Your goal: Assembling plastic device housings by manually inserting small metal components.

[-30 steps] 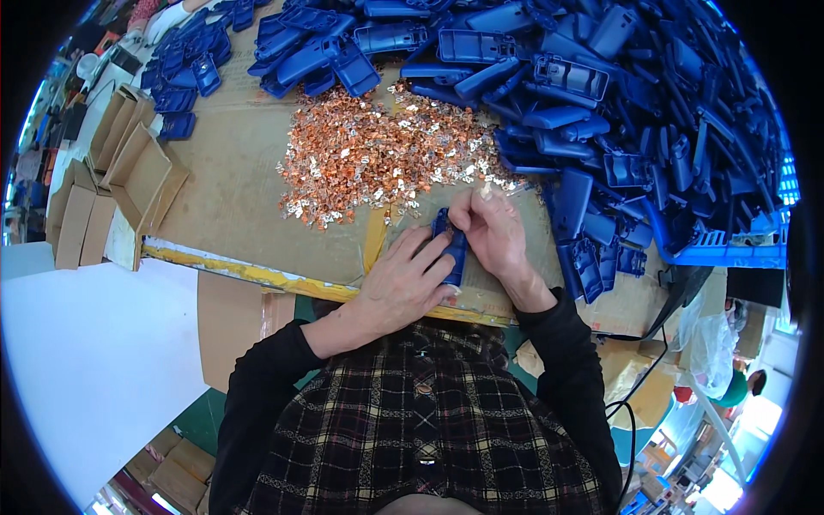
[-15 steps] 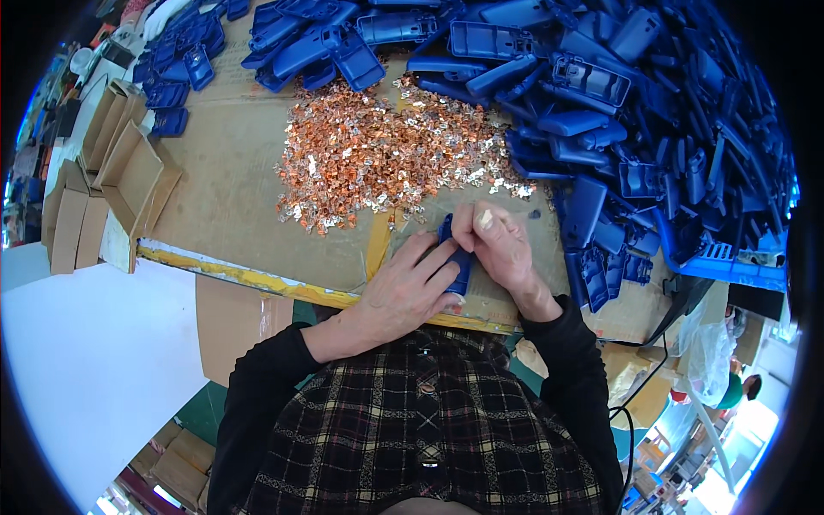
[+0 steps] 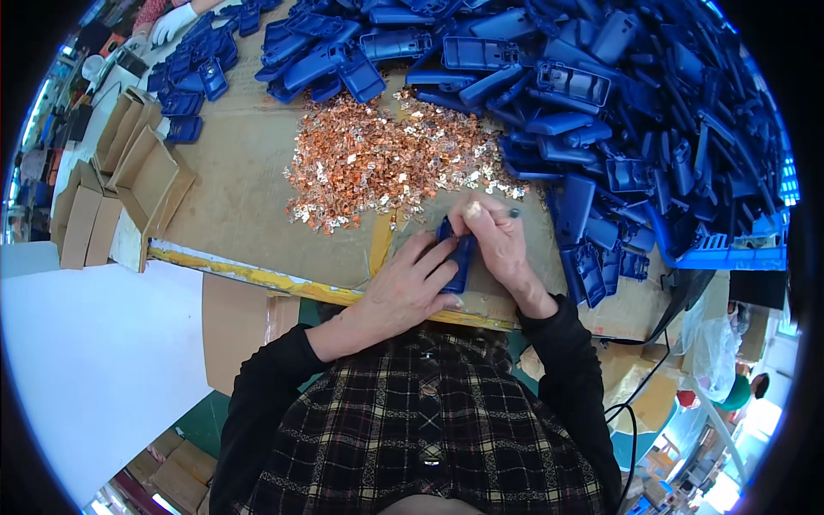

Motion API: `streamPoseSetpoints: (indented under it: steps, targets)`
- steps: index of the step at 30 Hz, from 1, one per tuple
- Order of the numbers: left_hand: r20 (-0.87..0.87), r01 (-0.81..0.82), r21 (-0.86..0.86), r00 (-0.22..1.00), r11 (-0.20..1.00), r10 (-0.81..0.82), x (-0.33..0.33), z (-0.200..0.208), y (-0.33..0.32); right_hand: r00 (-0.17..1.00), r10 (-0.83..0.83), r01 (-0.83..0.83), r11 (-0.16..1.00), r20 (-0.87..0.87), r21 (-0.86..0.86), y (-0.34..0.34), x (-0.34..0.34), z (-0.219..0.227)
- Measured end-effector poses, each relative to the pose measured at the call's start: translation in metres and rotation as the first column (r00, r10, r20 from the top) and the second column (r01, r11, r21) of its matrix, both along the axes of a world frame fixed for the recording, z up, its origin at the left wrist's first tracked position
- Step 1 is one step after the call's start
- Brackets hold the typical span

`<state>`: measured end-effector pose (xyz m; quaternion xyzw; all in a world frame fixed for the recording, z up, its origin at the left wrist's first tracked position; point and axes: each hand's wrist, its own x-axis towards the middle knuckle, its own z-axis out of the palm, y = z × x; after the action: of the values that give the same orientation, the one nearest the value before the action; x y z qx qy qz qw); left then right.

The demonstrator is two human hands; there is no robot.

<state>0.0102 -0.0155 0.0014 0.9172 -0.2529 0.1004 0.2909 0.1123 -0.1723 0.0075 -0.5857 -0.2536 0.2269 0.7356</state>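
A blue plastic casing (image 3: pixel 459 266) lies near the table's front edge, its length pointing away from me. My left hand (image 3: pixel 410 276) is closed over it from the left, fingers across its top and the thumb by its near end. At the casing's far end, my right hand (image 3: pixel 491 233) is closed in a pinch, fingertips touching or just above the casing. Whatever those fingers pinch is hidden. A small dark piece (image 3: pixel 513 213) shows beside the right hand's fingers; I cannot tell whether it is held. Beyond both hands spreads a heap of small copper-coloured and silvery metal pieces (image 3: pixel 386 154).
A large pile of blue casings (image 3: pixel 592 129) covers the far and right side, with a blue crate (image 3: pixel 730 253) at the right. More casings lie far left, near another person's white-gloved hand (image 3: pixel 174 21). Open cardboard boxes (image 3: pixel 142 184) stand at the left edge.
The view has shifted slightly. My right hand has turned a little over the casing's far end, while my left hand keeps its hold. The white-gloved hand shows more fully.
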Motion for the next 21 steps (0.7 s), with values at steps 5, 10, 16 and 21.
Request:
streamPoseSetpoints:
  steps: [5, 10, 16, 21]
  targets:
    - [0.004, 0.202, -0.026, 0.979, 0.979, -0.202, -0.019, 0.008, 0.035, 0.78, 0.037, 0.336, 0.817, 0.624, -0.468, 0.021, 0.006, -0.004]
    - [0.177, -0.219, 0.147, 0.965, 0.964, 0.192, -0.003, 0.042, 0.14, 0.643, 0.104, 0.365, 0.829, 0.759, -0.423, 0.029, 0.001, -0.007]
    - [0.482, -0.604, 0.125, 0.731, 0.787, 0.483, 0.08, 0.059, 0.205, 0.661, 0.059, 0.461, 0.754, 0.748, -0.467, 0.018, -0.004, -0.008]
    - [0.48, -0.396, 0.103, 0.823, 0.912, 0.303, 0.135, 0.036, 0.14, 0.71, 0.078, 0.44, 0.726, 0.7, -0.528, 0.002, 0.0, 0.001]
